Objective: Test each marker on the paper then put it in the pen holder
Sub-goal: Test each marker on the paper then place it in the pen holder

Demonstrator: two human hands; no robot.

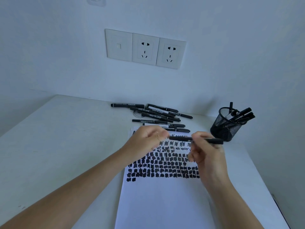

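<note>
A black marker (181,138) lies level above the paper, held at both ends. My left hand (146,142) pinches its left end, where the cap would be. My right hand (206,151) grips the barrel further right. Below them the white paper (158,199) carries several rows of black test scribbles across its upper half. A pile of black markers (158,114) lies on the table beyond the paper. The black mesh pen holder (228,124) stands at the right with several markers in it.
The white table (66,138) meets a pale wall at the back. Two wall sockets and a switch plate (145,48) sit on that wall above the marker pile. The table's right edge runs close to the paper.
</note>
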